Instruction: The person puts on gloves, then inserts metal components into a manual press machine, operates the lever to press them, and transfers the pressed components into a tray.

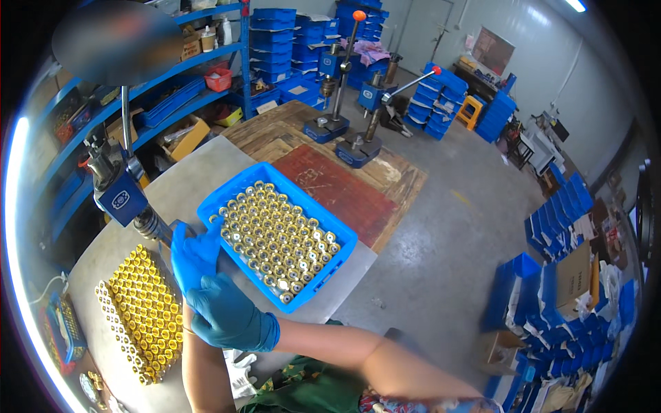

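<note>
My left hand (195, 255), in a blue glove, is raised between the press and the tray, fingers stretched and apart. My right hand (228, 313), also gloved, crosses over my left wrist, its fingers closed on the lower part of the left glove. Just ahead stands a blue plastic tray (318, 281) holding rows of small round brass-coloured metal parts (275, 230). Left of my arms, a block of upright yellow-gold metal fittings (148, 310) sits on the grey tabletop (180, 182). The left fingertips are close to the tray's near left wall; contact is unclear.
A blue hand press (121, 196) rises at the left table edge. Two more lever presses (329, 127) stand on the wooden table part beyond the tray. Blue shelving (186, 65) runs along the left. Stacked blue bins (558, 206) line the right; white gloves (241, 375) lie near my lap.
</note>
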`<act>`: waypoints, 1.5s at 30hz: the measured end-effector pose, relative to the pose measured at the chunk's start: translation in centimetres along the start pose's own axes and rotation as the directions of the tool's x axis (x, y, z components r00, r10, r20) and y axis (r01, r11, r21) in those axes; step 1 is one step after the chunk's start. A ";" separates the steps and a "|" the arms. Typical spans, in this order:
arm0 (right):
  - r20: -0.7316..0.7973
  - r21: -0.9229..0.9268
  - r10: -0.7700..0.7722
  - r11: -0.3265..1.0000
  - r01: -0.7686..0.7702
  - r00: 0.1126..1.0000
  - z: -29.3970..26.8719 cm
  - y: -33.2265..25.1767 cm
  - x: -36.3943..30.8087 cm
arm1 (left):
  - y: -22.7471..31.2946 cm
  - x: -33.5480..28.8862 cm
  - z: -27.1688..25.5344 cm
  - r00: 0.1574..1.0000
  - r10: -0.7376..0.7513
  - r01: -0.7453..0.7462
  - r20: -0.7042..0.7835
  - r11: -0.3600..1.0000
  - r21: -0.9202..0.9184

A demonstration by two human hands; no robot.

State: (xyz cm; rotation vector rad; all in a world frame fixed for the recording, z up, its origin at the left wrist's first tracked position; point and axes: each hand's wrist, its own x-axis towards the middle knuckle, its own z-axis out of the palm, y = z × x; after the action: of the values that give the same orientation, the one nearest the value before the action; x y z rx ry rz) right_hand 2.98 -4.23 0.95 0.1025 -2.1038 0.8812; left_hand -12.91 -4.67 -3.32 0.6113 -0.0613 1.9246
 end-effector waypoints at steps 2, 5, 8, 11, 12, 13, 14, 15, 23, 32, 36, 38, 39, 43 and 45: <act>-0.138 -0.062 -0.119 0.992 0.112 0.983 -1.0 -0.8 0.3 | -1.0 1.0 4.1 0.873 0.159 -0.076 -0.462 0.978 0.194; 0.126 0.058 0.004 0.998 -0.011 0.992 -2.5 -2.5 0.0 | -1.1 1.6 6.8 0.607 0.453 -0.129 -0.653 0.867 0.482; -0.024 0.116 -0.059 0.991 0.061 0.998 -2.2 -1.7 -0.4 | -0.5 1.3 13.1 0.772 0.445 -0.270 -0.453 0.876 0.400; -0.022 0.162 -0.049 0.985 0.052 0.999 -2.9 -0.9 0.2 | -1.5 0.5 15.3 0.750 0.628 -0.571 -0.208 0.773 0.276; -0.020 0.182 -0.022 0.983 0.025 1.000 -3.5 -0.7 0.7 | -1.4 0.5 14.3 0.819 0.496 -0.558 0.289 0.807 0.195; -0.021 0.179 -0.021 0.984 0.024 1.000 -3.7 -0.8 1.0 | -1.4 0.5 13.7 0.641 0.267 -0.508 0.719 0.850 0.138; 0.048 0.222 0.069 0.972 -0.078 0.996 -3.9 -0.9 1.5 | -2.8 -0.1 14.7 0.688 0.394 -0.518 0.609 0.855 0.033; 0.127 0.272 0.149 0.945 -0.178 0.981 -3.7 -1.4 2.0 | -3.5 -0.1 15.5 0.689 0.395 -0.522 0.608 0.852 0.039; 0.192 0.548 -0.253 0.829 0.110 0.948 0.0 -2.3 -0.1 | -2.8 -2.8 22.7 0.803 0.448 -0.562 0.394 0.789 0.249; 0.394 0.273 -0.265 0.948 0.164 0.880 -2.5 -5.4 1.0 | 2.1 -4.4 21.2 0.586 0.585 -0.119 0.561 -0.623 0.773; 0.432 0.289 -0.008 0.948 -0.130 0.902 -2.8 0.8 -3.4 | 5.1 -11.7 20.5 0.370 0.864 0.032 0.341 -0.378 0.925; 0.636 0.181 0.078 0.952 -0.246 0.768 -3.2 1.7 -6.7 | 4.8 -17.3 17.8 0.310 0.922 0.372 0.230 -0.341 0.863; 0.790 0.071 0.142 0.945 -0.319 0.596 -2.3 1.3 -7.9 | 4.0 -22.0 16.5 0.373 0.902 0.510 0.216 -0.394 0.765; 0.734 0.118 -0.150 0.989 0.093 0.662 2.3 1.3 -12.0 | -3.8 -30.5 11.9 0.513 0.858 0.667 -0.005 -0.395 0.631; 0.739 0.175 -0.292 0.954 0.245 0.607 3.7 2.0 -12.4 | -8.1 -32.3 11.0 0.499 0.847 0.711 -0.182 -0.280 0.645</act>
State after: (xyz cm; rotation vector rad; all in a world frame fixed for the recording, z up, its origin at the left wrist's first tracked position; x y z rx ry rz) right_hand 7.86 -7.79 -10.61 0.9605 -2.7258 0.7756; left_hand 8.19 -31.93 -9.94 0.3741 2.8860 1.5877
